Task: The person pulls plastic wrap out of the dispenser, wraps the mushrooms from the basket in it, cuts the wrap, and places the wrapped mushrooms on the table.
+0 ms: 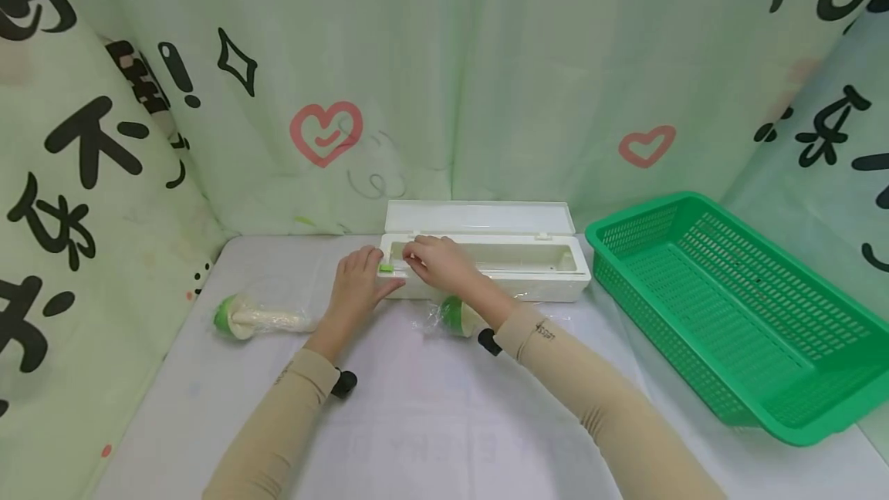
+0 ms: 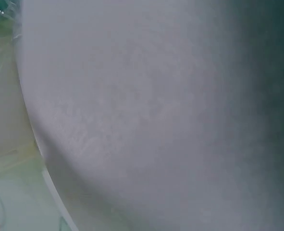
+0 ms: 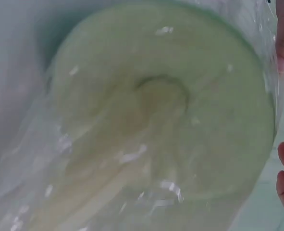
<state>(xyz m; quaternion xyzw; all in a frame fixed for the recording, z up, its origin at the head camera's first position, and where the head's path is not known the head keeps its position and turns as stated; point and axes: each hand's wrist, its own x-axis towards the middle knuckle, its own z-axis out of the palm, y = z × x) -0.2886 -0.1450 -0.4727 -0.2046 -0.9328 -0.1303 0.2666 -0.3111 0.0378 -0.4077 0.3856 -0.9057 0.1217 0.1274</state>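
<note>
A long white box (image 1: 514, 286) with a hinged lid (image 1: 479, 217) standing open at the back lies across the far side of the table. A small green piece (image 1: 386, 268) sits at its left end. My left hand (image 1: 357, 280) is at that end, with the thumb stretched along the front and the other fingers beside the corner. Over the left part of the opening is my right hand (image 1: 444, 262), its fingers bent; whether they pinch anything does not show. Under the right forearm lies a plastic-wrapped green-and-cream item (image 3: 218, 110), round at one end with a pale stalk.
Another wrapped item (image 1: 239, 319), green-ended with a cream stalk, lies left of the left wrist. A large green perforated basket (image 1: 746, 415) stands on the right. Printed curtains (image 1: 542, 83) close off the back and sides of the white-covered table (image 1: 417, 423).
</note>
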